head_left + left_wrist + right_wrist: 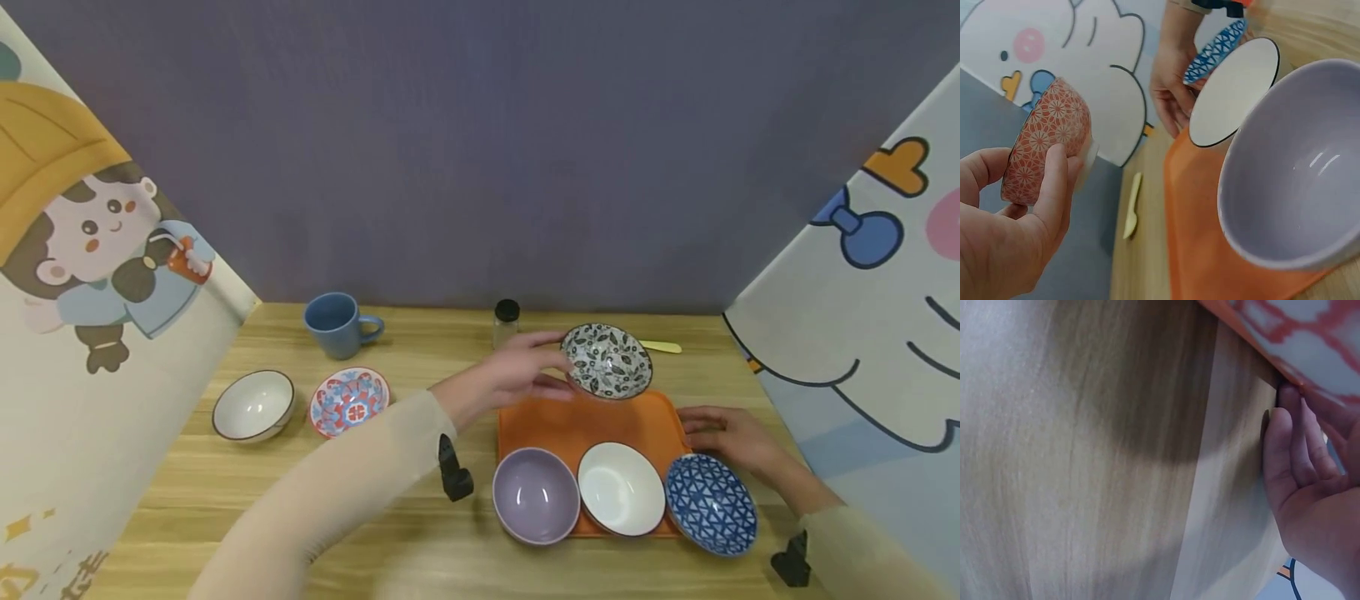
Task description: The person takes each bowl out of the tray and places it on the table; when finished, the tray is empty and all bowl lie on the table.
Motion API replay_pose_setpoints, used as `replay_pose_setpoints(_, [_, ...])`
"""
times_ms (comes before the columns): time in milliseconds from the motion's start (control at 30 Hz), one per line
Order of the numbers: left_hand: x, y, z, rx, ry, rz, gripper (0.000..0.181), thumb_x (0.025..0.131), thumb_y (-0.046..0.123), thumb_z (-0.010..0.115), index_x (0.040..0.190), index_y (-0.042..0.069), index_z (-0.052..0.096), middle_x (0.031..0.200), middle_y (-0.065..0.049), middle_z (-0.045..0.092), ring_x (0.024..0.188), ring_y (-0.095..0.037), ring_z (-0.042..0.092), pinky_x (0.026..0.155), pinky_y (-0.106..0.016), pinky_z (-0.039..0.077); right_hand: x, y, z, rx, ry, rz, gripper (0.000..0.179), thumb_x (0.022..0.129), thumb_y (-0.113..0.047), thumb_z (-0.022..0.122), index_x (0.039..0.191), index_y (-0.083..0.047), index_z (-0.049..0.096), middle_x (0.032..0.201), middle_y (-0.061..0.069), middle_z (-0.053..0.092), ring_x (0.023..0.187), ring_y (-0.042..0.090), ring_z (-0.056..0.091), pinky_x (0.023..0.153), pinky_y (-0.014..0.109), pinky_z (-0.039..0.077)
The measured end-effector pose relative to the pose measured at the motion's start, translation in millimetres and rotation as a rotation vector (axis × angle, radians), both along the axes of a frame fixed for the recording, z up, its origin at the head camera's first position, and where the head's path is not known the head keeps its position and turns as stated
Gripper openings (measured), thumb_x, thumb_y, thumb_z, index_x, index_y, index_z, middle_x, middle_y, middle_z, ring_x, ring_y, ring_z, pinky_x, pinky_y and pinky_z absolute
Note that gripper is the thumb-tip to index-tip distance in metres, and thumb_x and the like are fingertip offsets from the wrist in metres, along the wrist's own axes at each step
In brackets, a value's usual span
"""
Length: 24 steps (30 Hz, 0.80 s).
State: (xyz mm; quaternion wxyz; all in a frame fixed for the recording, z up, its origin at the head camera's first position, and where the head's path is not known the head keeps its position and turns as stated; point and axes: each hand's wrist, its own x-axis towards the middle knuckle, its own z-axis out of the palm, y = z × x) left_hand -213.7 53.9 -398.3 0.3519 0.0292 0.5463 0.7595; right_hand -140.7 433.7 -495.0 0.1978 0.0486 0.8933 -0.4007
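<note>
A leaf-patterned bowl [607,360] is held tilted in the air by the left hand [517,372], fingers curled round its rim, above the far part of the orange tray [551,425]; in the left wrist view its outside shows an orange floral pattern. The right hand [731,437] is laid with relaxed fingers at the tray's right edge, holding nothing. Along the tray's near edge three bowls are set in a row: a lilac bowl [536,495], a white bowl [620,487] and a blue lattice bowl [710,503]. The step in hand is judged to be the placing of a fourth bowl. A lowering onto the bare far part of the tray is called for, the bowl being levelled and kept apart from the row. A blue mug [335,323] stands far left on the surface [187,492].
</note>
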Motion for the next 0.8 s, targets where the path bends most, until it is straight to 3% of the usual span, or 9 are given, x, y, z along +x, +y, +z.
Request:
replay_pose_setpoints(233, [10.4,-43.1,6.6,-0.007,0.042,0.019,0.069,0.093,-0.006,0.060,0.156,0.015,0.044,0.134,-0.027,0.058,0.090,-0.036,0.072,0.091,-0.047,0.064,-1.5,1.0,-2.1,-0.011,0.012,0.020,0.064,0.096,-0.024,0.073,0.147,0.005,0.049,0.127,0.023,0.068,0.110,0.031,0.068,0.084,0.037,0.066])
replay_pose_setpoints(567, [22.4,-98.7,-4.4,-0.030,-0.002,0.162,0.071,0.093,-0.006,0.060,0.158,0.015,0.039,0.136,-0.028,0.055,0.101,-0.038,0.071,0.097,-0.050,0.060,-1.2,1.8,-1.3,0.011,0.032,0.032,0.062,0.096,-0.022,0.073,0.146,0.007,0.050,0.126,0.024,0.068,0.109,0.032,0.068,0.083,0.035,0.066])
replay_pose_setpoints(800, [32.0,-126.0,-12.7,-0.060,0.013,0.212,0.073,0.096,-0.008,0.059,0.161,0.015,0.033,0.142,-0.032,0.051,0.107,-0.039,0.070,0.099,-0.050,0.060,-1.8,2.2,-2.2,-0.002,0.023,0.036,0.062,0.096,-0.021,0.072,0.146,0.008,0.049,0.126,0.024,0.067,0.110,0.031,0.067,0.082,0.033,0.065])
